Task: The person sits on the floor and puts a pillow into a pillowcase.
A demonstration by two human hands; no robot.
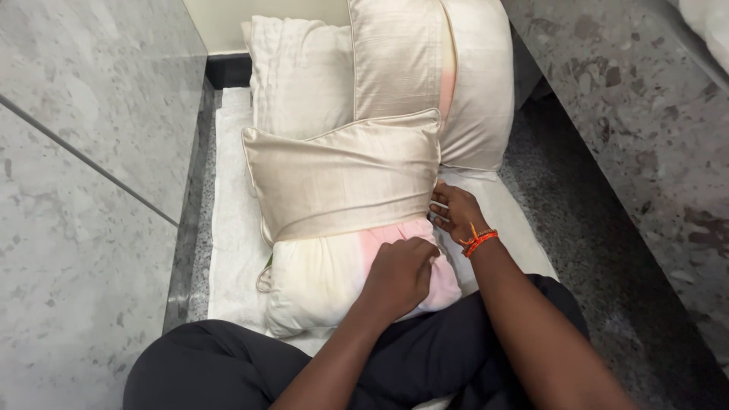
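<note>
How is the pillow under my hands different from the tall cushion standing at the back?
The front pillow lies flat, its beige cover only partly on, white and pink inner showing. The back cushion stands upright, its cover further on. The left hand and right hand touch only the front one. Both covers are shiny beige.

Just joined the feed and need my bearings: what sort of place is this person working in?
Probably an indoor corner of a home or hotel, on the floor. Polished grey stone wall panels, speckled stone flooring, and a white cloth holding cushions: the left hand and right hand work a beige cover over a pillow.
</note>
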